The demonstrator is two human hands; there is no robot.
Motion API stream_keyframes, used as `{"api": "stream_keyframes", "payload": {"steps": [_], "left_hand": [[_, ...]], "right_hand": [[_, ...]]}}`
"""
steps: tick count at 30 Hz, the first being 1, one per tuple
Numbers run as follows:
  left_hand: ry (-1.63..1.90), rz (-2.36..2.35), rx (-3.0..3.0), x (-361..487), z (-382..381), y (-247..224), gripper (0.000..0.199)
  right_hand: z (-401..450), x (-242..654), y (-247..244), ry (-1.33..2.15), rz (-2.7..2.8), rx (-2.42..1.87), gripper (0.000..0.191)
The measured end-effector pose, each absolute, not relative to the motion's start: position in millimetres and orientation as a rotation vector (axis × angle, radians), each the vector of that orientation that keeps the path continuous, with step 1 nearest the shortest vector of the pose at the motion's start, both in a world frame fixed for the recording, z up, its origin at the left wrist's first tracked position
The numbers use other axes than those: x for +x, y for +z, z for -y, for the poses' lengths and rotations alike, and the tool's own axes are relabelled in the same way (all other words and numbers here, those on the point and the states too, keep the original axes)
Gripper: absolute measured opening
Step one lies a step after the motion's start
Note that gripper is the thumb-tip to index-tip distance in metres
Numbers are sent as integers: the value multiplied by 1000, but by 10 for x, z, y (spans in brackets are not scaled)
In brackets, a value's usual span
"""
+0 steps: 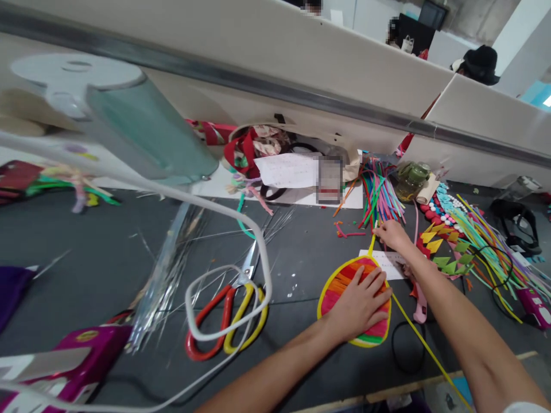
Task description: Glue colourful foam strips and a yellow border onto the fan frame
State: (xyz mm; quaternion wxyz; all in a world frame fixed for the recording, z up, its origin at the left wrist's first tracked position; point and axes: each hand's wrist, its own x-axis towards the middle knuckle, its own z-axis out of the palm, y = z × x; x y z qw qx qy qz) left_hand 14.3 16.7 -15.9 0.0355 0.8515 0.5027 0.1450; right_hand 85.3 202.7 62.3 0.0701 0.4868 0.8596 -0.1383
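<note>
Head view: nearest, a yellow pipe cleaner [424, 343] is trailing from the striped round panel [336, 287]. The left hand [360, 301], fingers slightly spread, is pressing that panel onto the dark table [286, 350]; beyond, the right hand [392, 235] is pinching the yellow stem [372, 245]. Stem-shaping is seemingly in hand, calling next for a steady left palm.

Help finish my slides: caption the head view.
Left hand spread over a yellow-rimmed disc, right hand pinching its yellow stem.

Oval craft panel [338, 289], striped red, orange, green; yellow-rimmed, stemmed at top; lay flat near table's [297, 332] front edge. Yellow pipe cleaner [422, 338] overhung that edge.
</note>
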Motion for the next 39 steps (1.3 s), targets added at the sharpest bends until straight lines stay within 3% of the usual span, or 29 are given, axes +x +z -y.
{"api": "stream_keyframes", "payload": {"steps": [6,11,17,21,26,33,39], "left_hand": [[533,-1515,2577,96,-171,-222,50],[485,-1469,2520,71,-187,-198,51],[479,-1454,2471,37,-192,-171,51],[521,-1434,2418,-2,-167,-166,54],[531,-1440,2339,-32,-166,-95,43],[474,-1439,2371,-60,-175,-74,50],[420,-1419,2453,-74,-176,-113,54]], "right_hand": [[-1440,1479,691,-404,-2679,1260,22],[-853,2059,381,-282,-2672,1108,4],[-632,2174,19,58,-2987,1203,20],[-648,2167,88,-429,-3060,1281,22],[-604,2160,106,-946,-3032,1317,30],[-507,2111,36,-1181,-2901,1467,29],[-405,2035,23,-1097,-2780,1541,29]]}}
